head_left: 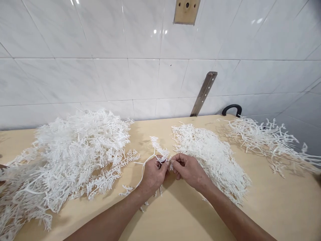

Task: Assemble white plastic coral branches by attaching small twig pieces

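Note:
My left hand (pixel 153 174) is closed on a white branching plastic sprig (pixel 153 154), whose thin stem curves out to the left of the fingers. Fine white twigs spread from it above the knuckles. Close beside it, the thumb and forefinger of my right hand (pixel 188 170) are pinched at the sprig's right end, almost touching the left fingertips. What lies exactly between the right fingertips is mostly hidden. Small white bits (pixel 127 189) show on the tabletop left of my left wrist.
A large heap of white sprigs (pixel 82 150) covers the left of the wooden table (pixel 180 214). A smaller pile of fine pieces (pixel 210 154) lies right of my hands, with bare branching stems (pixel 265 140) further right. Behind stand a metal strip (pixel 204 93) and a black handle (pixel 232 107).

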`<state>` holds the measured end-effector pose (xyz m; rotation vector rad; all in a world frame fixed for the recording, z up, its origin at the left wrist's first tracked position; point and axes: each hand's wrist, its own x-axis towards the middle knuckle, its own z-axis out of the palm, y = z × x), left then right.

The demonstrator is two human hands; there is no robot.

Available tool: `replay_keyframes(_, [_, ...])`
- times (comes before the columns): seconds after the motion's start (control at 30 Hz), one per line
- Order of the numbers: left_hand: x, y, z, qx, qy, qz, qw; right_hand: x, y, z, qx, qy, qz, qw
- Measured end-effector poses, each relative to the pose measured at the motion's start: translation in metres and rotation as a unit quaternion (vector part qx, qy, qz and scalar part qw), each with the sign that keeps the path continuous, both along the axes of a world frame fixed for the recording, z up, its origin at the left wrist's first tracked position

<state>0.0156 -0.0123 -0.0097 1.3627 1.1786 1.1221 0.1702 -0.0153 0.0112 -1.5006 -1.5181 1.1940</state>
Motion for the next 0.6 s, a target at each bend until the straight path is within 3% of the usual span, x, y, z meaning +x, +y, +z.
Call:
replay_keyframes(0.27, [0.0,-0.0011,-0.001,0.049,0.089,0.016,0.995,0.001,-0.0041,-0.0035,0.149,-0.189,-0.001,0.971])
replay_keyframes(0.6, [-0.0013,-0.0018,-0.0031,0.046,0.081,0.016,0.996,0.0019,-0.0042,-0.0013,0.148,-0.16,0.013,0.976])
